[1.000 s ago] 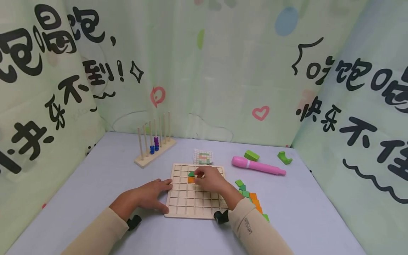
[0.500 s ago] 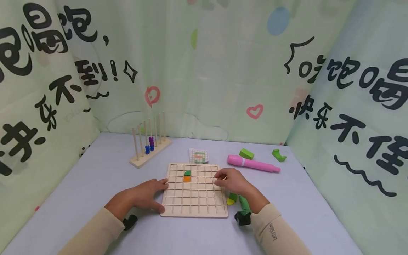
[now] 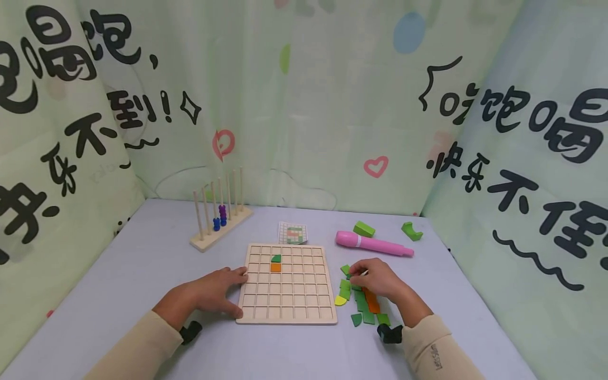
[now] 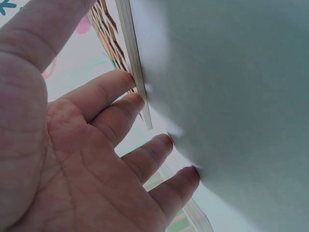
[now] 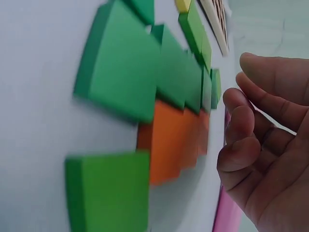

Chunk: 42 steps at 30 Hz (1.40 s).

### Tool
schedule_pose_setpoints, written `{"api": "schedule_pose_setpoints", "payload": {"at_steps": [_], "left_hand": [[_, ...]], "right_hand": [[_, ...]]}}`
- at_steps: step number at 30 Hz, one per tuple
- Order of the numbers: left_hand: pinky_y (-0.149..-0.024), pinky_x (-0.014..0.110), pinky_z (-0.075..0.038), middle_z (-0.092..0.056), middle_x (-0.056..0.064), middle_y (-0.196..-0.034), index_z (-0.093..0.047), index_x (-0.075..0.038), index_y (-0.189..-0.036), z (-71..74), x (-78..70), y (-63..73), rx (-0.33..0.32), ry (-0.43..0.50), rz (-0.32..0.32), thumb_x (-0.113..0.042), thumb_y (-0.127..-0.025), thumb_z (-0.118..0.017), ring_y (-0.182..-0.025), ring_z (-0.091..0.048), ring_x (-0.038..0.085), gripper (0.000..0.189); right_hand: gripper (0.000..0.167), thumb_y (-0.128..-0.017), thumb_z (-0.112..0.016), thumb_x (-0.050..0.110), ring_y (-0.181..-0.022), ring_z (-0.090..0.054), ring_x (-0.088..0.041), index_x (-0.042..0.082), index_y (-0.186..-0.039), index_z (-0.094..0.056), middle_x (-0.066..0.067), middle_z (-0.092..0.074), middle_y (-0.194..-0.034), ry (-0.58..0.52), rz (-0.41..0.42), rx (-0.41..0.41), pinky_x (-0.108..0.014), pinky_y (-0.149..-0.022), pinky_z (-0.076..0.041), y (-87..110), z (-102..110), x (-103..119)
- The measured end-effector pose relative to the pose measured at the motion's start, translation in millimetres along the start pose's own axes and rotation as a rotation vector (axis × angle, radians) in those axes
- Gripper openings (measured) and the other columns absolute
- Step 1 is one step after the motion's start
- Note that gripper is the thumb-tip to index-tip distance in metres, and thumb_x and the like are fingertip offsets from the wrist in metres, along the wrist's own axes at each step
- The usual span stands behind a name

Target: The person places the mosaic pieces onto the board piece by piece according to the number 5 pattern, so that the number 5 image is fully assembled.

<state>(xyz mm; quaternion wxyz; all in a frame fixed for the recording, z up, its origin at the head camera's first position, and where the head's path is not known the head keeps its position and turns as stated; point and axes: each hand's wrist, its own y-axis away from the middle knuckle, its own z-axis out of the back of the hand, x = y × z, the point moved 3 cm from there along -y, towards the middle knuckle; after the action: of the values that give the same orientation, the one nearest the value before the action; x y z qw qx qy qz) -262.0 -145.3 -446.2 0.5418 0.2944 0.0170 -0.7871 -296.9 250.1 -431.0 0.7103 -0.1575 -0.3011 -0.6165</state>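
A wooden grid board lies on the table, bearing a dark green round-cornered tile just above an orange square tile. My left hand rests along the board's left edge; in the left wrist view two straight fingertips touch its side and the other fingers reach the table. To the right of the board, my right hand hovers at the far end of a group of loose tiles: green, orange and yellow. Its fingers are loosely bent, with no tile visible between them and the thumb.
Behind the board lies a printed pattern card. A wooden peg stand with blue and purple beads is at back left. A pink stick-shaped object, a green block and a curved green block lie at back right.
My right hand has moved right from the two tiles on the board, past its right edge, to the loose tiles. The left hand stays at the board's edge.
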Motion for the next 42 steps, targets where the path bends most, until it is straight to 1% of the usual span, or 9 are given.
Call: {"api": "schedule_pose_setpoints", "payload": {"at_steps": [4,11,15,18,23,28,31,35,42], "left_hand": [[-0.121,0.062,-0.032,-0.035,0.005,-0.169,-0.053,-0.01,-0.152,0.1,0.1,0.6,-0.006,0.0,-0.005,-0.039,-0.076,-0.092,-0.155,-0.027,0.042,0.09],[-0.122,0.062,-0.03,-0.035,0.004,-0.169,-0.052,-0.01,-0.153,-0.7,0.8,0.3,-0.009,0.008,-0.002,-0.038,-0.076,-0.092,-0.156,-0.025,0.043,0.091],[-0.122,0.062,-0.031,-0.035,0.004,-0.169,-0.052,-0.01,-0.153,-0.5,1.0,0.4,-0.012,0.0,0.003,-0.039,-0.076,-0.092,-0.156,-0.026,0.043,0.091],[-0.122,0.061,-0.032,-0.035,0.005,-0.169,-0.052,-0.01,-0.153,-0.6,1.2,0.6,-0.013,-0.002,0.005,-0.039,-0.076,-0.093,-0.156,-0.027,0.041,0.091],[-0.122,0.062,-0.031,-0.035,0.004,-0.169,-0.053,-0.011,-0.153,-0.7,0.6,1.0,-0.01,0.008,0.009,-0.038,-0.076,-0.093,-0.156,-0.026,0.042,0.091],[-0.121,0.062,-0.031,-0.034,0.003,-0.169,-0.053,-0.012,-0.153,-0.6,-0.2,1.0,-0.007,0.005,0.014,-0.039,-0.076,-0.092,-0.156,-0.027,0.041,0.09],[-0.121,0.061,-0.031,-0.034,0.003,-0.169,-0.053,-0.012,-0.153,-0.7,-0.4,1.1,-0.008,0.004,0.013,-0.039,-0.076,-0.092,-0.156,-0.027,0.041,0.09],[-0.121,0.061,-0.031,-0.034,0.002,-0.169,-0.053,-0.012,-0.153,-0.7,-0.4,1.3,-0.007,0.004,0.014,-0.039,-0.076,-0.092,-0.156,-0.027,0.041,0.09],[-0.121,0.062,-0.031,-0.035,0.002,-0.169,-0.053,-0.013,-0.153,-0.9,-0.2,1.4,-0.006,0.003,0.025,-0.039,-0.076,-0.092,-0.156,-0.026,0.041,0.09]], "right_hand": [[0.018,-0.096,-0.072,0.016,-0.09,-0.058,-0.021,0.008,-0.112,-0.075,-0.004,-0.069,-0.102,0.031,-0.034,0.002,-0.031,-0.075,-0.051,4.6,6.4,-12.0],[0.021,-0.094,-0.074,0.015,-0.093,-0.058,-0.02,0.007,-0.114,-0.076,-0.002,-0.071,-0.105,0.098,-0.058,0.023,-0.035,-0.081,-0.054,10.8,12.9,-29.7],[0.022,-0.093,-0.073,0.012,-0.095,-0.058,-0.021,0.008,-0.114,-0.076,-0.002,-0.071,-0.105,0.125,-0.061,0.027,-0.04,-0.084,-0.056,12.2,13.7,-32.3],[0.022,-0.093,-0.073,0.011,-0.097,-0.058,-0.022,0.009,-0.114,-0.077,-0.002,-0.07,-0.105,0.171,-0.056,0.028,-0.043,-0.088,-0.056,11.8,12.8,-31.5],[0.02,-0.093,-0.073,0.01,-0.097,-0.057,-0.022,0.01,-0.113,-0.076,-0.003,-0.068,-0.105,0.213,-0.064,0.03,-0.045,-0.09,-0.056,10.9,10.8,-30.0],[0.016,-0.093,-0.073,0.008,-0.094,-0.057,-0.022,0.009,-0.109,-0.072,-0.003,-0.066,-0.102,0.215,-0.07,0.025,-0.044,-0.089,-0.056,10.9,9.8,-28.9],[0.013,-0.092,-0.074,0.007,-0.091,-0.056,-0.021,0.01,-0.104,-0.068,-0.003,-0.064,-0.098,0.209,-0.069,0.018,-0.041,-0.085,-0.055,11.0,9.4,-28.5],[0.014,-0.092,-0.074,0.006,-0.088,-0.054,-0.021,0.01,-0.1,-0.063,-0.004,-0.061,-0.093,0.203,-0.063,0.008,-0.036,-0.081,-0.052,11.4,8.7,-27.3],[0.015,-0.093,-0.073,0.005,-0.087,-0.053,-0.02,0.01,-0.099,-0.06,-0.004,-0.057,-0.09,0.178,-0.044,0.002,-0.034,-0.078,-0.05,13.5,7.4,-29.0]]}}
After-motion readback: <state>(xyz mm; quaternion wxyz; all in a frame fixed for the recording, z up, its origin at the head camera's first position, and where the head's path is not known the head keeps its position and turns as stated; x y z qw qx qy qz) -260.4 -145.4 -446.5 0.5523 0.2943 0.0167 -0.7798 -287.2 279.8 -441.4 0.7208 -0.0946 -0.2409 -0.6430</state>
